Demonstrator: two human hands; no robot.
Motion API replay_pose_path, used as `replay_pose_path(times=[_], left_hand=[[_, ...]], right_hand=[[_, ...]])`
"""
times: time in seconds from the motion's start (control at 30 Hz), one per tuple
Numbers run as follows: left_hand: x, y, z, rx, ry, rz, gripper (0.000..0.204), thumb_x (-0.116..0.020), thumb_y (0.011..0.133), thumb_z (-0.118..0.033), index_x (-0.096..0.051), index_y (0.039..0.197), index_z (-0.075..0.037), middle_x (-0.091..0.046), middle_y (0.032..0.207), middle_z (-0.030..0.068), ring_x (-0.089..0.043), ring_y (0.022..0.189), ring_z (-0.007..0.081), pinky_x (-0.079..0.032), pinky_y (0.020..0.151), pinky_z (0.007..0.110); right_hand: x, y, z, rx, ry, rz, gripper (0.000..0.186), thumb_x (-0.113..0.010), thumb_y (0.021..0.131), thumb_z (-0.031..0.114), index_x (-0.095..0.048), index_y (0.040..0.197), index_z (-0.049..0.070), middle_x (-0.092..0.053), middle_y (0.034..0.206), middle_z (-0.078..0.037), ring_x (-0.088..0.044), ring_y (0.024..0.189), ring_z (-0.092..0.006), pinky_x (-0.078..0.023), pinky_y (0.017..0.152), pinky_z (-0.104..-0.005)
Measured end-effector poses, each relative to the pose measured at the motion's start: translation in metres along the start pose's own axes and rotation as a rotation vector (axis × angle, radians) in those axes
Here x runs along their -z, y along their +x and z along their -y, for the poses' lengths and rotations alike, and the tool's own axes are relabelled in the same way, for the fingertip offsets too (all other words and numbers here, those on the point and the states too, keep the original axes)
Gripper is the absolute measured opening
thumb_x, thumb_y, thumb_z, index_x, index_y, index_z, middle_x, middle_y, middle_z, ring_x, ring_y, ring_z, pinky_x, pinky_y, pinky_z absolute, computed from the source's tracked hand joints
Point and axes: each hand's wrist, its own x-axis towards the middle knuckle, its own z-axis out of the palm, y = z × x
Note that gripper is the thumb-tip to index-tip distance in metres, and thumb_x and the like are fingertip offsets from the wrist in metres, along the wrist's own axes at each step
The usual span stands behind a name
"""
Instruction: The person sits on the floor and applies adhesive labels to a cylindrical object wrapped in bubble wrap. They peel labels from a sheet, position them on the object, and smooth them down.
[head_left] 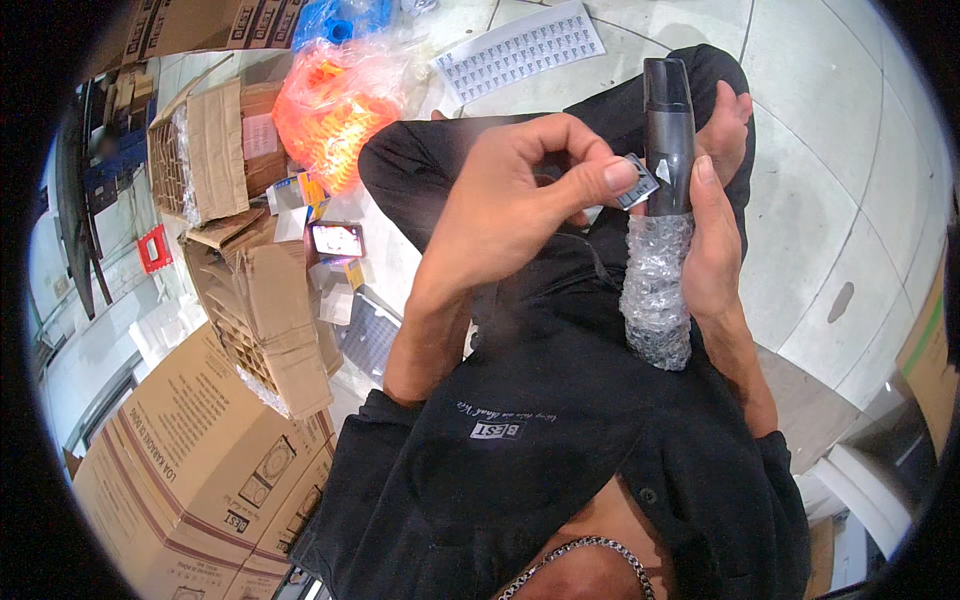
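A black handheld microphone [668, 140] stands out in front of my lap, its lower half wrapped in bubble wrap [657, 290]. My right hand [715, 240] is closed around the right side of it, with the thumb along the black body. My left hand [520, 195] pinches a small dark-and-silver sticker [634, 184] between thumb and forefinger, close to the left side of the microphone. A small whitish mark [663, 171] shows on the black body beside the sticker. I cannot tell whether the sticker touches the microphone.
Ahead on the tiled floor lies a white sheet of stickers [520, 50]. To the left are an orange bundle in clear plastic [335, 120], a phone [338, 240], opened cardboard boxes with dividers [265, 310] and large printed cartons [190, 460]. My crossed legs frame the work.
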Motion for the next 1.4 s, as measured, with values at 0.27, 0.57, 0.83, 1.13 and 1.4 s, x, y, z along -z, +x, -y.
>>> replay_pose_path(times=[0.27, 0.57, 0.83, 1.13, 1.4], left_hand=[[-0.015, 0.009, 0.003, 0.037, 0.001, 0.012, 0.023, -0.073, 0.087, -0.025, -0.067, 0.088, -0.003, -0.066, 0.079, 0.0007, -0.059, 0.07, 0.0071, -0.045, 0.06, 0.02], [-0.001, 0.002, 0.004, -0.094, -0.155, -0.037, 0.018, -0.072, 0.088, -0.016, -0.064, 0.089, 0.0, -0.064, 0.081, 0.0031, -0.06, 0.074, 0.0083, -0.048, 0.066, 0.022], [-0.023, 0.002, 0.019, -0.35, 0.058, -0.172, 0.03, -0.083, 0.075, -0.012, -0.058, 0.087, 0.0, -0.063, 0.079, 0.0035, -0.06, 0.073, 0.0072, -0.049, 0.065, 0.022], [-0.041, 0.0, 0.021, -0.43, 0.075, -0.338, 0.028, -0.079, 0.075, 0.0, -0.053, 0.085, 0.001, -0.068, 0.081, 0.0096, -0.065, 0.075, 0.0095, -0.055, 0.066, 0.023], [-0.043, -0.007, 0.016, -0.388, 0.223, -0.408, 0.03, -0.075, 0.077, 0.006, -0.047, 0.087, -0.002, -0.069, 0.086, 0.0122, -0.064, 0.077, 0.0104, -0.053, 0.071, 0.024]], right_hand=[[-0.005, -0.002, 0.006, 0.039, -0.031, 0.021, 0.05, -0.028, 0.105, 0.041, -0.054, 0.118, 0.0, -0.057, 0.088, -0.005, -0.053, 0.08, -0.0099, -0.044, 0.075, -0.0249], [0.009, 0.002, 0.0, -0.058, -0.1, 0.012, 0.054, -0.023, 0.104, 0.042, -0.055, 0.124, 0.003, -0.062, 0.095, -0.004, -0.06, 0.087, -0.0079, -0.049, 0.077, -0.0263], [-0.004, 0.002, 0.003, 0.142, -0.198, -0.037, 0.051, -0.026, 0.106, 0.038, -0.055, 0.12, -0.001, -0.059, 0.106, -0.011, -0.051, 0.104, -0.0168, -0.034, 0.101, -0.0324], [-0.008, -0.005, 0.015, 0.133, -0.495, -0.085, 0.057, -0.026, 0.103, 0.042, -0.053, 0.13, 0.0, -0.009, 0.16, -0.019, 0.005, 0.149, -0.0286, -0.003, 0.119, -0.0434], [-0.018, -0.008, 0.02, 0.109, -0.431, -0.128, 0.055, -0.029, 0.103, 0.046, -0.053, 0.127, 0.003, -0.058, 0.112, -0.013, -0.051, 0.114, -0.0231, -0.032, 0.105, -0.0391]])
